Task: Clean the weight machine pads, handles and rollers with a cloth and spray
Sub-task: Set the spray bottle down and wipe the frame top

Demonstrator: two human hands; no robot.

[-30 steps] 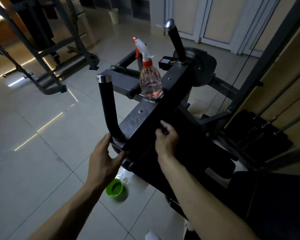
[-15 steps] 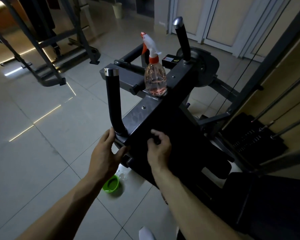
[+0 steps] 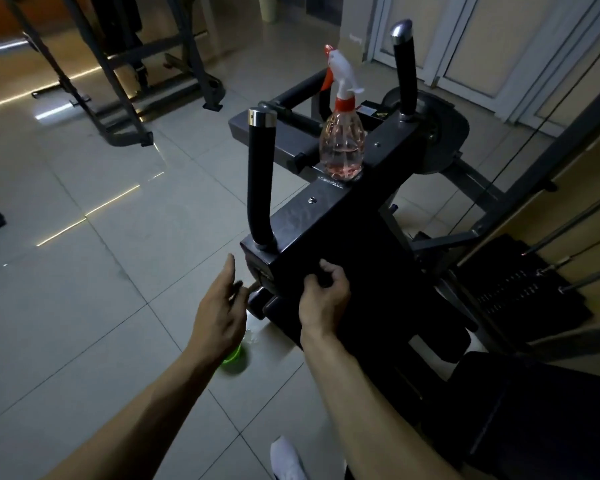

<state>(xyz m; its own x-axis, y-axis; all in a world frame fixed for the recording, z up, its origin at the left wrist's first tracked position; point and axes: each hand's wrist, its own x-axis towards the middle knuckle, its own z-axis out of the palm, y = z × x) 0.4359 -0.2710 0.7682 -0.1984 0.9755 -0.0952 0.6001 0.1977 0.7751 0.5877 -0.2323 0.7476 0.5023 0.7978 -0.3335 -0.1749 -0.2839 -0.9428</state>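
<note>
Left hand [image 3: 219, 313] spread and empty just off the frame's [image 3: 326, 216] near-left corner, nearest the handle [image 3: 260, 181] standing upright on that corner; right hand [image 3: 323, 299] curled, gripping the pad's [image 3: 378, 289] near edge; bottle [image 3: 342, 147] upright farther along the frame's top.

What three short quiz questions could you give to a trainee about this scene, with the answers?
1. Short answer: where does the spray bottle stand?
2. True or false: the left hand grips the near handle.
3. Choose: the small container under the left wrist is A) red, B) green, C) white.

Key
1. Upright on the machine's frame top, between the near handle and the far handle.
2. False: its fingers are open and clear of the handle.
3. B.
</note>
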